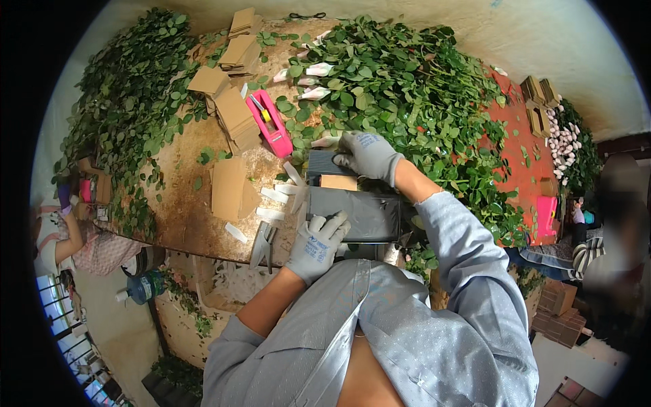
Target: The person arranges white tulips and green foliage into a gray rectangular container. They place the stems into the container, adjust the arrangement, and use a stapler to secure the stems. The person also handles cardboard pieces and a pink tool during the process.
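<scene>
In front of me lies a dark grey covered block [363, 209] with a ribbed dark panel [321, 163] and a small cardboard piece [338, 182] beyond it. My left hand [317, 245], in a grey glove, has its fingers curled over the block's near left corner. At the far side, my right hand [371, 157], gloved too, is closed over the ribbed panel's right end; what its fingertips pinch is hidden. A pale rose bud [325, 142] shows just left of those fingertips. Leafy rose stems [407, 88] are heaped beyond my right hand, with several wrapped pale buds [316, 93] at their left end.
A pink tape dispenser [271, 125] stands left of the block, near cardboard stacks [234, 112]. White strips [270, 214] and a grey stapler-like tool [262, 244] lie near the table's front edge. More foliage [129, 102] covers the left. People work at both sides.
</scene>
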A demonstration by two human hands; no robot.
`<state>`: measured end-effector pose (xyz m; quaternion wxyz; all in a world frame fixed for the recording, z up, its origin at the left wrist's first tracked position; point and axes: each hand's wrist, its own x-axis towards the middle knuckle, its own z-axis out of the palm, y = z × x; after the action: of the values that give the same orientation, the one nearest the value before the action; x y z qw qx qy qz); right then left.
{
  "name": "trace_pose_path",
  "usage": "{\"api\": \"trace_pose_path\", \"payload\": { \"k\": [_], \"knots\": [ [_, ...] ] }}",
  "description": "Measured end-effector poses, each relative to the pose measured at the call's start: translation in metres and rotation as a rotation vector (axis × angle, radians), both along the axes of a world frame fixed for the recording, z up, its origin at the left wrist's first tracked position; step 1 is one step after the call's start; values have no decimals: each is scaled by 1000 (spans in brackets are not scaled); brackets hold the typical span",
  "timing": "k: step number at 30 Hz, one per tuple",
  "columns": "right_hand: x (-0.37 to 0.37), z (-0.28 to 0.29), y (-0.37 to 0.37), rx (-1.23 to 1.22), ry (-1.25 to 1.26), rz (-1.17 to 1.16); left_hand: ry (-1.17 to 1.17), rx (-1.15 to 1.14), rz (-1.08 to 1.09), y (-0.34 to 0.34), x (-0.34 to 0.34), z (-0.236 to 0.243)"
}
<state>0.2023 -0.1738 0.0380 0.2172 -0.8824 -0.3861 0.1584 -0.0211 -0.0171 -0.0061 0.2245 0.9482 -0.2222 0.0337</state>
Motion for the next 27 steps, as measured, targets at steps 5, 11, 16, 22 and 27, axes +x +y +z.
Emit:
{"api": "trace_pose_path", "payload": {
  "k": [5,11,16,22,27],
  "knots": [
    [-21,-1,-7,-36,-10,137,18,-18,46,-2,-3,-2],
    [-82,-15,-7,-244,-477,309,20,-48,69,-4,-2,9],
    [-103,-37,-13,-258,-538,361,20,-56,95,-5,-5,7],
    [-104,-41,-15,-237,-547,405,29,-58,120,-4,-7,1],
    [-123,-46,-17,-335,-568,363,47,15,76,3,-5,-5]
  ]
}}
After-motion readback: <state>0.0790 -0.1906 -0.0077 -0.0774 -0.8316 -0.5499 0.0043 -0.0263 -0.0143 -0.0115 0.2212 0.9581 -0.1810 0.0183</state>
